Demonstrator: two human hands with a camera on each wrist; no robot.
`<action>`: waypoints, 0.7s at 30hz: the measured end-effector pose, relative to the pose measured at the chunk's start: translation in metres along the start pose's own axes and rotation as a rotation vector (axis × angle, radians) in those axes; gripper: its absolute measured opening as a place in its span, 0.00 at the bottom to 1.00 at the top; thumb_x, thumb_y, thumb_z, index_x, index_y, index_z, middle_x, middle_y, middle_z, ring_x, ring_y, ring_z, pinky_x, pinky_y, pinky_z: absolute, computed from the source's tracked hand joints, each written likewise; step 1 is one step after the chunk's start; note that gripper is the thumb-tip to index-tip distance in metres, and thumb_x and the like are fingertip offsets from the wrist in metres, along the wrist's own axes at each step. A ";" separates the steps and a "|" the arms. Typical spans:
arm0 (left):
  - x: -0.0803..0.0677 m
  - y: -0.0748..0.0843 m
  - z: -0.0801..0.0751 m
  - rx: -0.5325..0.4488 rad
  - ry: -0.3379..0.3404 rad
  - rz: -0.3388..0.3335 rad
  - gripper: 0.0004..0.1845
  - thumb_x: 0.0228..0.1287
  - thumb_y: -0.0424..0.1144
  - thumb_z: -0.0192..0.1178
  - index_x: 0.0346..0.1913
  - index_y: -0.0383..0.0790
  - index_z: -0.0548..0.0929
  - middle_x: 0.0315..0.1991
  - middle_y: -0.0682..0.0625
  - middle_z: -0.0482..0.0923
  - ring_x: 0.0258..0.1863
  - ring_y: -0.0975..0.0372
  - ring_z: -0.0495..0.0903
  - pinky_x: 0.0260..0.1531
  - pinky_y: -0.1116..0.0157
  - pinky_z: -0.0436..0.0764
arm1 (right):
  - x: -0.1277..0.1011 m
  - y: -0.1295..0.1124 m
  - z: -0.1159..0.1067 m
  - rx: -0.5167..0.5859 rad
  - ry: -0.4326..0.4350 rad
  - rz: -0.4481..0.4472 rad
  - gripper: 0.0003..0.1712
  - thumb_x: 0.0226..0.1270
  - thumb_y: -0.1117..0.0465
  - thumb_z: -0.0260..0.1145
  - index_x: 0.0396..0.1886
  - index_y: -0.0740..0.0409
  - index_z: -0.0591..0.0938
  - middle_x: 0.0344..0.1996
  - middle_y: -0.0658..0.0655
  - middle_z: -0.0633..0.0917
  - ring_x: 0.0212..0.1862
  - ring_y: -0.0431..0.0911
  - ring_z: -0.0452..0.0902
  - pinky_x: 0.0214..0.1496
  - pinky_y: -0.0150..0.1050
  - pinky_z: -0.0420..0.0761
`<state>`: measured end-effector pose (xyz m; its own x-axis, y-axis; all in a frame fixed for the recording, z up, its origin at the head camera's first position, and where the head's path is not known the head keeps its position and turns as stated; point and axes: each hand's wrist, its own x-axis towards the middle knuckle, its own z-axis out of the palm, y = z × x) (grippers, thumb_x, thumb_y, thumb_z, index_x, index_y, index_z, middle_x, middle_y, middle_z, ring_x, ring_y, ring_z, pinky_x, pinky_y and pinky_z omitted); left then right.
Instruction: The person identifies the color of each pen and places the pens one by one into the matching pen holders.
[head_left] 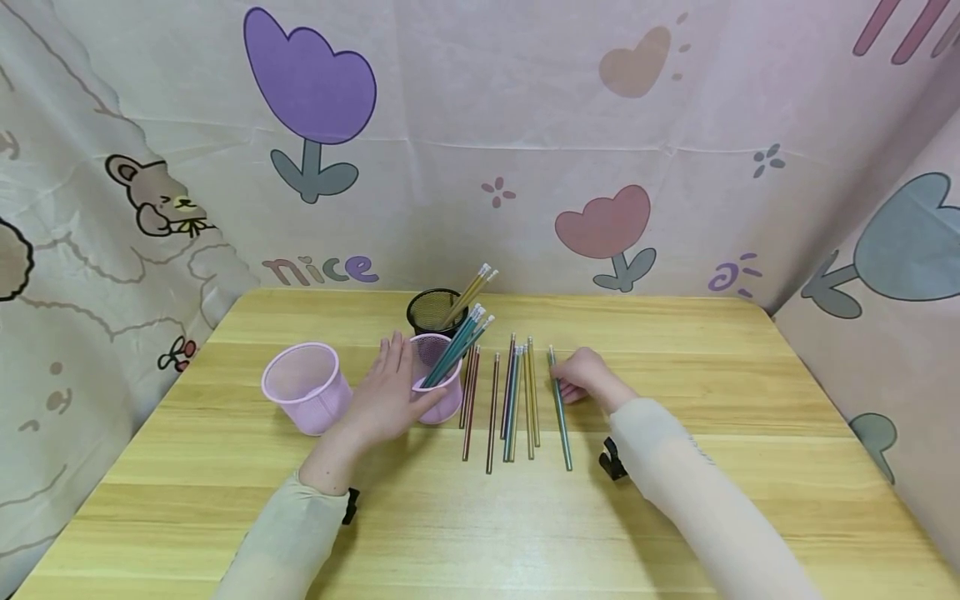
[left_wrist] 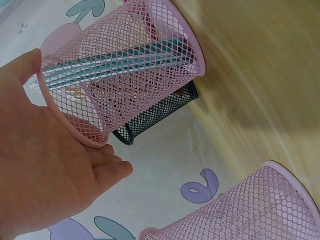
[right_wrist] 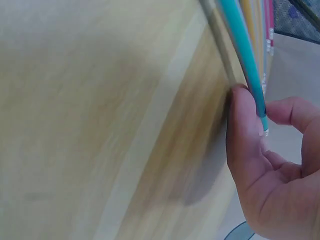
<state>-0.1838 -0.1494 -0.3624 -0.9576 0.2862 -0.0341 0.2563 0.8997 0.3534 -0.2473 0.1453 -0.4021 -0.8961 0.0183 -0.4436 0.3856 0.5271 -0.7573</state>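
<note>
My left hand [head_left: 386,400] lies open, fingers straight, against the side of the pink mesh cup [head_left: 437,379] that holds a bunch of teal pencils [head_left: 457,346]. A black mesh cup [head_left: 433,312] stands just behind it, past my fingertips, and an empty pink cup [head_left: 306,387] stands just outside my left wrist. My right hand [head_left: 583,377] pinches the far end of a teal pencil [head_left: 560,412] lying flat on the wooden table [head_left: 750,433]. Between my two hands lies a row of loose pencils [head_left: 510,400].
</note>
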 end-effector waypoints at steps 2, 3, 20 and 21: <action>0.000 0.000 0.000 0.001 0.000 0.001 0.51 0.65 0.63 0.47 0.71 0.23 0.43 0.73 0.32 0.31 0.72 0.39 0.35 0.71 0.47 0.46 | -0.001 0.000 -0.002 0.043 -0.022 0.010 0.07 0.59 0.67 0.57 0.22 0.64 0.74 0.15 0.53 0.75 0.15 0.40 0.76 0.25 0.34 0.84; 0.000 0.000 0.000 0.000 0.000 0.001 0.51 0.65 0.63 0.47 0.71 0.23 0.42 0.73 0.31 0.31 0.72 0.39 0.35 0.71 0.46 0.46 | -0.001 -0.001 -0.004 0.063 -0.033 0.015 0.07 0.60 0.67 0.57 0.23 0.65 0.74 0.15 0.53 0.75 0.15 0.40 0.76 0.25 0.34 0.84; -0.001 0.002 -0.003 -0.012 -0.002 -0.008 0.50 0.65 0.61 0.49 0.70 0.23 0.42 0.72 0.30 0.31 0.72 0.39 0.34 0.71 0.46 0.44 | -0.003 -0.005 -0.013 0.287 -0.093 0.025 0.16 0.65 0.66 0.55 0.46 0.78 0.73 0.19 0.54 0.79 0.19 0.40 0.78 0.31 0.32 0.85; -0.001 0.003 -0.003 -0.012 -0.001 -0.007 0.50 0.65 0.61 0.49 0.70 0.23 0.42 0.72 0.31 0.31 0.72 0.39 0.34 0.71 0.46 0.44 | -0.004 -0.005 -0.013 0.303 -0.095 0.022 0.17 0.65 0.67 0.54 0.47 0.78 0.73 0.19 0.53 0.79 0.19 0.39 0.78 0.31 0.32 0.85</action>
<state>-0.1827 -0.1483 -0.3589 -0.9591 0.2804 -0.0379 0.2481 0.8976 0.3644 -0.2486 0.1542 -0.3905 -0.8678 -0.0596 -0.4933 0.4654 0.2503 -0.8490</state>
